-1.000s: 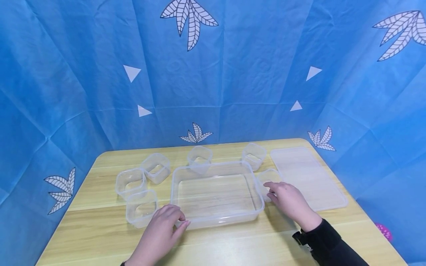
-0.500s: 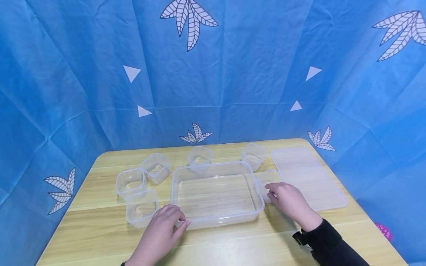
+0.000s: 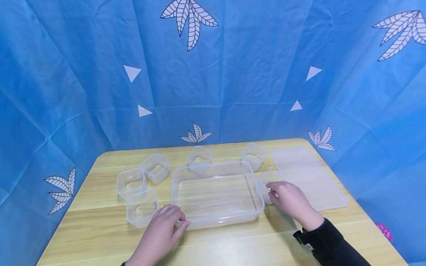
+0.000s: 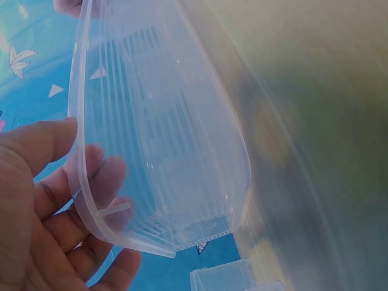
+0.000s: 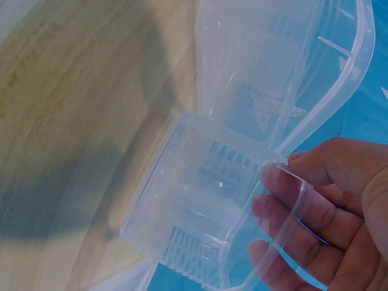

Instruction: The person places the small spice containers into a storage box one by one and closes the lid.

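Observation:
A large clear plastic box (image 3: 221,221) stands upright on the table in the head view. At its near-left corner my left hand (image 3: 163,225) pinches the rim; in the left wrist view the thumb is outside the box (image 4: 194,133) and the fingers show through its wall. My right hand (image 3: 291,201) grips a small clear square container (image 3: 271,175) beside the box's right side. The right wrist view has the fingers inside that container (image 5: 200,188), seen through the plastic, with the thumb near its rim.
Several more small clear containers stand around the box: three on the left, including one nearest (image 3: 142,221), one behind (image 3: 199,150), and one at the back right (image 3: 254,148). A flat translucent lid (image 3: 311,181) lies right. Blue cloth (image 3: 219,81) hangs behind the table.
My right hand and the small container have shifted very slightly toward the near side of the table. The left hand and the large box look unmoved.

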The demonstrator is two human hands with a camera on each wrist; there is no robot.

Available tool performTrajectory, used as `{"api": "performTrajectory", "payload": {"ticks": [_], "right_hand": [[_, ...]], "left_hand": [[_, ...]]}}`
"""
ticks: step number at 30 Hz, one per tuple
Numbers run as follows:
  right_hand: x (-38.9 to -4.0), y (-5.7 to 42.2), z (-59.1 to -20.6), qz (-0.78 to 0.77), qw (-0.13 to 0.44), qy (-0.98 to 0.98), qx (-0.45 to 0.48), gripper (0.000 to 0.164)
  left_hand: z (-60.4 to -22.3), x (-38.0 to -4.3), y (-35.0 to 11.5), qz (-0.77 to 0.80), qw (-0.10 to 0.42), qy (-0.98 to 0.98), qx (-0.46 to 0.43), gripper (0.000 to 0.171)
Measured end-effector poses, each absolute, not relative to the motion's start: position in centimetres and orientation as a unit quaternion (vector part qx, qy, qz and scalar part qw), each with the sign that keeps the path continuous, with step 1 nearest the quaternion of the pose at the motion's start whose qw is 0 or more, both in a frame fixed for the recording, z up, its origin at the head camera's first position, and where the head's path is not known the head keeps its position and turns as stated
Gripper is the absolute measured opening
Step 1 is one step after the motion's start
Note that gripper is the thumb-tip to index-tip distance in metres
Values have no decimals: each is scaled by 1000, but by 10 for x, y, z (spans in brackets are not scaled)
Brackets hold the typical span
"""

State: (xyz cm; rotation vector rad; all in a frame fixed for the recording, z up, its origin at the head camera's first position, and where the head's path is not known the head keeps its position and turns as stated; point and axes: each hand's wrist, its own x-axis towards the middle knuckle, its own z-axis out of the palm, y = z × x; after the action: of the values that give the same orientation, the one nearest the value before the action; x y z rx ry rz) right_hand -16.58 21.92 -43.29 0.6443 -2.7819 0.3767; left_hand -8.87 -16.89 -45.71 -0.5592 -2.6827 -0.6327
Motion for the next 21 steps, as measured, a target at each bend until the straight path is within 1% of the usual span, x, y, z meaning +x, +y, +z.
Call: {"api": "performTrajectory", "payload": {"ticks": [21], "right_hand": [[-167, 222, -429, 129, 153, -953, 229, 21]], "left_hand": [[-457, -88, -169, -228, 166, -939, -196, 21]]}}
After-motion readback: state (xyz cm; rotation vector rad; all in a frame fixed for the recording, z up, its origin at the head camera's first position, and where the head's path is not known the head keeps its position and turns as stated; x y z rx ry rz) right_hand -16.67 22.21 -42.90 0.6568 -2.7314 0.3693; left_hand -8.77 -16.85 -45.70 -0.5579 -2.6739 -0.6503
